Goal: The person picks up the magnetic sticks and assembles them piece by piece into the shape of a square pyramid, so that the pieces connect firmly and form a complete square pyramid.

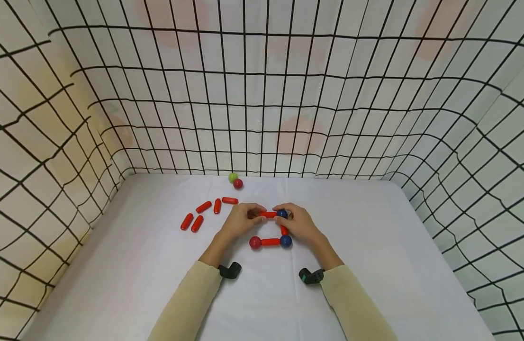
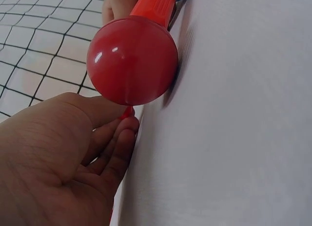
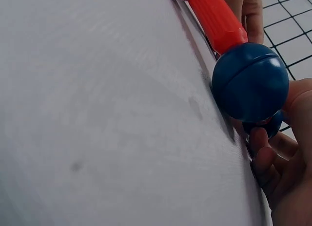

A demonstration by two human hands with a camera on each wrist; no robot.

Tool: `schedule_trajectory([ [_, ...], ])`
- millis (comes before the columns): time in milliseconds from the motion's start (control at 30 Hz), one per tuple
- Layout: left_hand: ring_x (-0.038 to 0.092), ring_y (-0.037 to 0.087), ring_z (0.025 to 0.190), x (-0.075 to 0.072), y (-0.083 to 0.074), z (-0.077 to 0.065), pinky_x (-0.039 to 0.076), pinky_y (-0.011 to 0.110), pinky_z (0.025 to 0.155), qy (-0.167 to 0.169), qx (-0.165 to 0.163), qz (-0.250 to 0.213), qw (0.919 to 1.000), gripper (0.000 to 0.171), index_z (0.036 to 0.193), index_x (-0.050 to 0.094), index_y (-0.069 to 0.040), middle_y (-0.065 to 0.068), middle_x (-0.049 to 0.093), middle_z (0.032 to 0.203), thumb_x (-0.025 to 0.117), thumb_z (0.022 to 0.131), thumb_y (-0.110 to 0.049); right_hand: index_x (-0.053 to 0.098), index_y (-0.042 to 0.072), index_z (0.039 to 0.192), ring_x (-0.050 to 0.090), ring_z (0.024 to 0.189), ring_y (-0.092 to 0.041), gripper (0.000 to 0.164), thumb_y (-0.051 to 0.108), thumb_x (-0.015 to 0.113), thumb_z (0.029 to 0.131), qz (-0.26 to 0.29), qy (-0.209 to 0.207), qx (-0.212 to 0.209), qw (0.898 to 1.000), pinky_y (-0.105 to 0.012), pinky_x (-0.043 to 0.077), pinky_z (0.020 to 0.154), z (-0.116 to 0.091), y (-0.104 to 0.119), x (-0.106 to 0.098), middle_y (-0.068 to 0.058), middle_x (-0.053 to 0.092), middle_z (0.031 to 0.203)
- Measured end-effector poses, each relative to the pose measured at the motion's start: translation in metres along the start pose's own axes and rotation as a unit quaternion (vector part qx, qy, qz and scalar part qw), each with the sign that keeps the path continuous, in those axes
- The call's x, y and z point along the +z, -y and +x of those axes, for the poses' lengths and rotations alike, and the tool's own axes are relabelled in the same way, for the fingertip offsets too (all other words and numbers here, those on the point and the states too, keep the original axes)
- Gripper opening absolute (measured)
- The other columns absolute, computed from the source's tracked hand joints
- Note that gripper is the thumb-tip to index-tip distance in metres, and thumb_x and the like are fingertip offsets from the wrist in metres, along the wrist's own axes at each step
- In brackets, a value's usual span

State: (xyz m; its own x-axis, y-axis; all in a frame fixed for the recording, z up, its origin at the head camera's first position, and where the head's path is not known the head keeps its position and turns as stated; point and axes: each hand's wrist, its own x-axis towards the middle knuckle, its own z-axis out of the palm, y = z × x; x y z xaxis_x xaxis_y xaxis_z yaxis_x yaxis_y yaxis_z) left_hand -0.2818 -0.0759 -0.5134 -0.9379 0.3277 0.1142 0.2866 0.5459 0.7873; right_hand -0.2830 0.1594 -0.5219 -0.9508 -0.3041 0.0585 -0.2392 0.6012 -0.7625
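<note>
I see the left hand (image 1: 239,220) pinching a red rod (image 1: 268,215), right hand (image 1: 303,225) a blue ball (image 1: 282,214); cloth (image 1: 364,213) stretches toward three o'clock, netting (image 1: 477,126) beyond.

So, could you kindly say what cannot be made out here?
Head view: left end of the upper rod, covered by the left grip.
Left wrist view: most of the held red piece, behind the red ball.
Right wrist view: far blue ball, partly behind the near blue ball; red ball, cut by top edge.
</note>
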Motion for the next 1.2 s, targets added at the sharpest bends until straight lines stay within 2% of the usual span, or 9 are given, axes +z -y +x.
schedule_trajectory([
  [133, 0.069, 0.012, 0.091, 0.001, 0.000, 0.002, 0.059, 0.032, 0.089, 0.000, 0.004, 0.000, 1.0000, 0.023, 0.116, 0.077, -0.018, -0.003, 0.077, 0.101, 0.078, 0.093, -0.023, 0.071, 0.021, 0.126, 0.050, 0.064, -0.017, 0.031, 0.029, 0.073, 0.096, 0.016, -0.005, 0.005, 1.000, -0.023, 0.040, 0.056, 0.000, -0.003, -0.001, -0.003, 0.055, 0.080],
  [367, 0.069, 0.012, 0.092, -0.005, 0.001, 0.002, 0.060, 0.030, 0.087, 0.000, -0.007, -0.003, 1.0000, 0.027, 0.119, 0.076, -0.017, -0.004, 0.076, 0.101, 0.077, 0.094, -0.028, 0.072, 0.022, 0.123, 0.051, 0.063, -0.017, 0.029, 0.029, 0.074, 0.095, 0.047, -0.013, 0.021, 0.999, -0.023, 0.041, 0.056, -0.003, -0.008, -0.004, -0.001, 0.054, 0.075],
  [667, 0.068, 0.016, 0.095, -0.029, 0.002, 0.005, 0.060, 0.032, 0.085, -0.044, -0.033, 0.006, 0.9985, 0.030, 0.121, 0.075, -0.015, -0.002, 0.076, 0.104, 0.076, 0.095, -0.030, 0.073, 0.023, 0.122, 0.050, 0.064, -0.019, 0.028, 0.029, 0.075, 0.095, 0.066, -0.021, 0.026, 0.997, -0.023, 0.040, 0.057, -0.006, -0.009, -0.005, -0.002, 0.052, 0.074],
  [967, 0.066, 0.030, 0.115, -0.059, 0.010, 0.027, 0.055, 0.043, 0.103, -0.084, -0.040, 0.016, 0.9955, 0.039, 0.130, 0.070, -0.005, 0.013, 0.070, 0.125, 0.075, 0.095, -0.024, 0.072, 0.023, 0.123, 0.050, 0.067, -0.019, 0.028, 0.028, 0.074, 0.095, 0.068, -0.021, 0.021, 0.997, -0.024, 0.040, 0.057, -0.008, -0.009, -0.002, -0.003, 0.052, 0.076],
  [1200, 0.059, 0.040, 0.126, -0.068, 0.015, 0.043, 0.051, 0.051, 0.108, -0.103, -0.051, 0.041, 0.9925, 0.054, 0.143, 0.059, -0.003, 0.021, 0.054, 0.144, 0.075, 0.094, -0.019, 0.072, 0.023, 0.123, 0.050, 0.067, -0.019, 0.028, 0.028, 0.073, 0.096, 0.065, -0.023, 0.017, 0.997, -0.023, 0.039, 0.057, -0.008, -0.010, -0.002, -0.003, 0.052, 0.077],
])
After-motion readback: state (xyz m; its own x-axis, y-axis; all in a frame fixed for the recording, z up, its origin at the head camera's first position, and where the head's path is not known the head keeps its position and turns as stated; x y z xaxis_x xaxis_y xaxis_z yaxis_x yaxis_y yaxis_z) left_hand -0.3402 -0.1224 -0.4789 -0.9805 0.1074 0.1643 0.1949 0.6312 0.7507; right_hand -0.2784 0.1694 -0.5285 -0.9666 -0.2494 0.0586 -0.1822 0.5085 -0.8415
